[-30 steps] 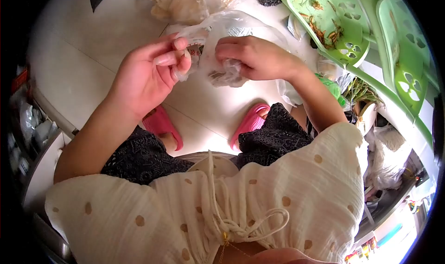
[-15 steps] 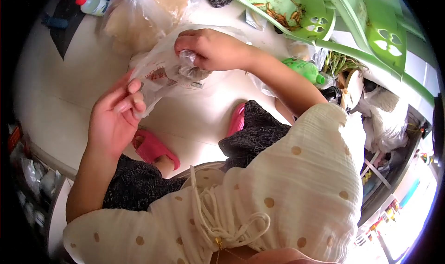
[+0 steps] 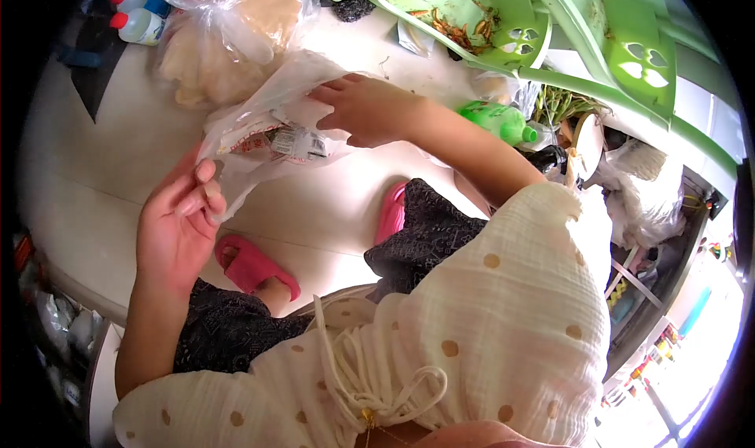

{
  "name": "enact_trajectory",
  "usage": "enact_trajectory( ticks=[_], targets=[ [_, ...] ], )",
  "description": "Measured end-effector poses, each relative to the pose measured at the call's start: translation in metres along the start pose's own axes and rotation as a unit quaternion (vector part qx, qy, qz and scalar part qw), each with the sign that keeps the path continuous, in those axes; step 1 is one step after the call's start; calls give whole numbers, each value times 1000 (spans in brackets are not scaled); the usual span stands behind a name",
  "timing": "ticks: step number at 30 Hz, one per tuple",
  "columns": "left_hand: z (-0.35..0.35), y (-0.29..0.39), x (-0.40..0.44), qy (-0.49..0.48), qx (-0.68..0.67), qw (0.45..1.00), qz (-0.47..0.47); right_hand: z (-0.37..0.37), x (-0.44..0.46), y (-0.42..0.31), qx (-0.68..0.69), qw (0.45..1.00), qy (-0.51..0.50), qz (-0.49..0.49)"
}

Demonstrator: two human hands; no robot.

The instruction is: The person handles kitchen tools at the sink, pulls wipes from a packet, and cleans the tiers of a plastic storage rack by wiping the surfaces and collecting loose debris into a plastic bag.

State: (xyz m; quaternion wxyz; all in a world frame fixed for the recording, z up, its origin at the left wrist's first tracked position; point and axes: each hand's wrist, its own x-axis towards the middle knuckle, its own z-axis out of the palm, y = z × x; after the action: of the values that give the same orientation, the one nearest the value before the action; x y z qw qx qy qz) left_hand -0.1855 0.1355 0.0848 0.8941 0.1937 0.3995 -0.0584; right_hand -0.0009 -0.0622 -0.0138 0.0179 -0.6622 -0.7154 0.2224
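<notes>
Beyond white plastic bag: bulging clear sack
Bag's right: green plastic bottle
Left hand: pinching bag rim
Right hand: fingers parted

No text can be read letter for letter. Inside the open bag lies a packet with a pale label bearing a barcode and small dark print, too fine to make out. Beside it, red characters stand in the bag, blurred. The knotted bag shows red marks near its top, also illegible. Two red-capped bottles carry blue labels, their wording too small. Dark marks on the green bottle are unclear.
</notes>
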Motion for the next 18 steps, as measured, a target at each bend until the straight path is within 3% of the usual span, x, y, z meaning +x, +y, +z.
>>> enact_trajectory(
  ticks=[3, 5, 7, 8, 9, 10, 12, 14, 15, 18],
  targets=[
    [-2, 0, 1, 6, 6, 1000, -8, -37, -17, 20, 188, 978, 79, -47],
    [-1, 1, 3, -2, 2, 1000, -8, -65, -40, 45, 398, 913, 43, 81],
    [-5, 2, 7, 1, 11, 1000, -11, -65, -72, 98, 259, 927, 150, 226],
    [-6, 3, 8, 3, 15, 1000, -11, -51, -85, 126, 171, 897, 202, 354],
    [-5, 4, 9, 13, 25, 1000, -10, -17, -104, 176, 63, 867, 287, 402],
    [-4, 4, 10, 24, 35, 999, -10, 0, -119, 209, 0, 830, 260, 494],
    [-2, 5, 12, 29, 28, 999, -14, 40, -144, 266, 47, 768, 232, 595],
    [-1, 5, 14, 11, -6, 1000, -27, 81, -157, 306, 116, 743, 223, 620],
    [-1, 6, 14, 17, -7, 999, -28, 74, -151, 293, 163, 685, 235, 670],
    [-1, 7, 19, 23, -5, 999, -37, 77, -145, 309, 125, 688, 160, 697]
  ],
)
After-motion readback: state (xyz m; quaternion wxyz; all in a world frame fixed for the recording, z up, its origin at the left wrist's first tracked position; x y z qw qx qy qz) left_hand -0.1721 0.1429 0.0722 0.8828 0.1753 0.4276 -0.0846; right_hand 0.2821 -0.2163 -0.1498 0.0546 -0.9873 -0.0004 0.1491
